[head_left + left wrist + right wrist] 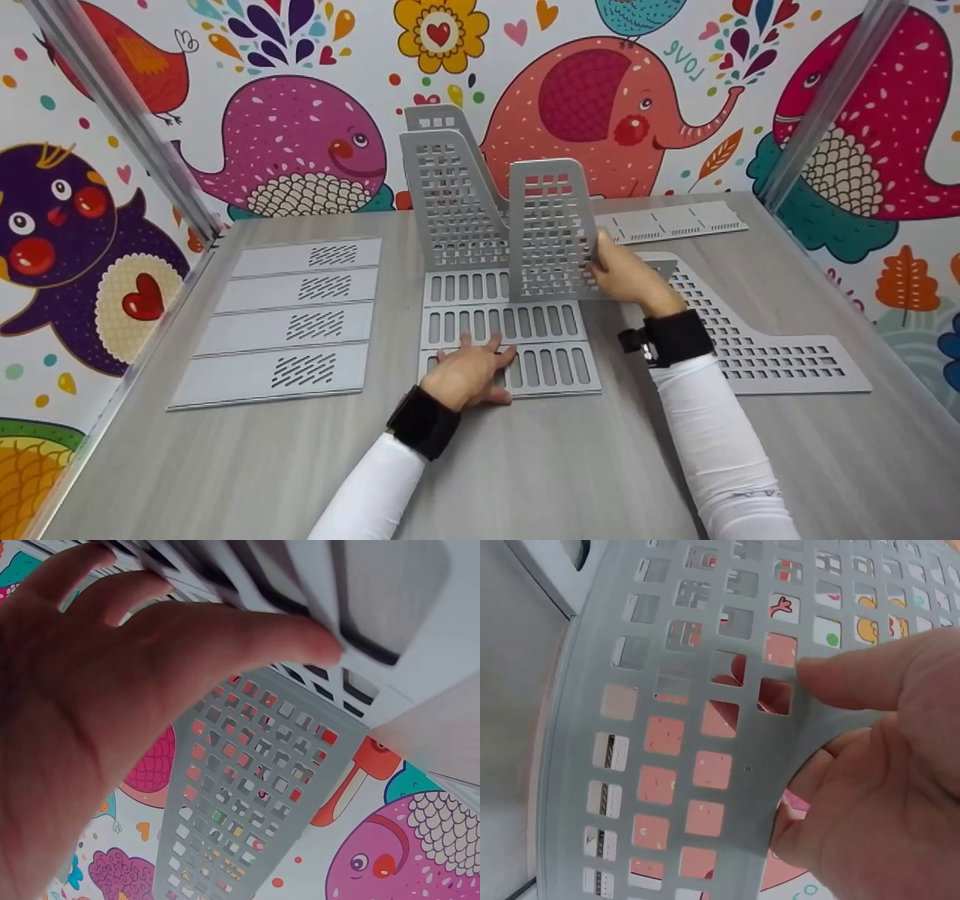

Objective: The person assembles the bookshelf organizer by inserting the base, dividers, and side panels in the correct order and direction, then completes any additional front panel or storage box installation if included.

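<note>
A grey plastic base panel (555, 390) with rows of long slots lies flat at the middle of the table. My left hand (466, 375) rests on its front left part with fingers spread; in the left wrist view the thumb (292, 637) touches a bar between slots. My right hand (630, 274) pinches the curved edge of an upright divider panel (553, 262) with square holes, its thumb (847, 679) on one face and fingers behind. That divider stands over the right side of the base; whether its lower edge is seated cannot be told. Another upright divider (454, 202) stands behind, at left.
A further divider top (431, 116) shows at the back. Left lie several flat grey panels (247, 322) with slanted slits. At right a perforated panel (780, 379) lies flat, partly behind my right arm. A pale strip panel (675, 223) lies near the patterned wall.
</note>
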Tool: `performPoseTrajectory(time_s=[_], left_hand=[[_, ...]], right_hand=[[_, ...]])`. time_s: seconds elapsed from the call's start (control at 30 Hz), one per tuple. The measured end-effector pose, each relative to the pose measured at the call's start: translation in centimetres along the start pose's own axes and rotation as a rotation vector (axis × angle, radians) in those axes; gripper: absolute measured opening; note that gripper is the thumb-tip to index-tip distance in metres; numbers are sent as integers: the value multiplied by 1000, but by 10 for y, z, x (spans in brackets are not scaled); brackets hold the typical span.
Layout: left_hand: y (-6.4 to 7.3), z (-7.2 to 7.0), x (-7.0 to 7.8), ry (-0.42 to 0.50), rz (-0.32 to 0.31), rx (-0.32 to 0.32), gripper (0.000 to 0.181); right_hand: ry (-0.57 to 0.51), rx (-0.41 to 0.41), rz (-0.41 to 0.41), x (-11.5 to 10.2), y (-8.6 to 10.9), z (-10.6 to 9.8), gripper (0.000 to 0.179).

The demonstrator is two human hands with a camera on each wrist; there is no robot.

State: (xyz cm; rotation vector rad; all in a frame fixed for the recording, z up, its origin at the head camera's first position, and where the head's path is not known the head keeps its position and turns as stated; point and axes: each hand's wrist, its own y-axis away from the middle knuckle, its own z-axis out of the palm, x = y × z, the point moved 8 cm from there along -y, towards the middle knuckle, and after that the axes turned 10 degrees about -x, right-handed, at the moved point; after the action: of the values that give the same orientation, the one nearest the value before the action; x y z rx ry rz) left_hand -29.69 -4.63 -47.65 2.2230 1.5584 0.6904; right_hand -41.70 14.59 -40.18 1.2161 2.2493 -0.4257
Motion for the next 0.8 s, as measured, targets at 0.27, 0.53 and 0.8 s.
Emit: performPoseTrajectory(time_s=[0.27, 0.53, 0.8], left_hand=[[2, -2, -1, 8, 30, 19, 80], [5, -1, -2, 24, 48, 31, 79], [2, -1, 1, 5, 55, 37, 79]], right_hand=[[64, 115, -10, -11, -2, 2, 31], [129, -31, 85, 1, 0, 1, 39], [265, -119, 376, 52, 34, -28, 49]])
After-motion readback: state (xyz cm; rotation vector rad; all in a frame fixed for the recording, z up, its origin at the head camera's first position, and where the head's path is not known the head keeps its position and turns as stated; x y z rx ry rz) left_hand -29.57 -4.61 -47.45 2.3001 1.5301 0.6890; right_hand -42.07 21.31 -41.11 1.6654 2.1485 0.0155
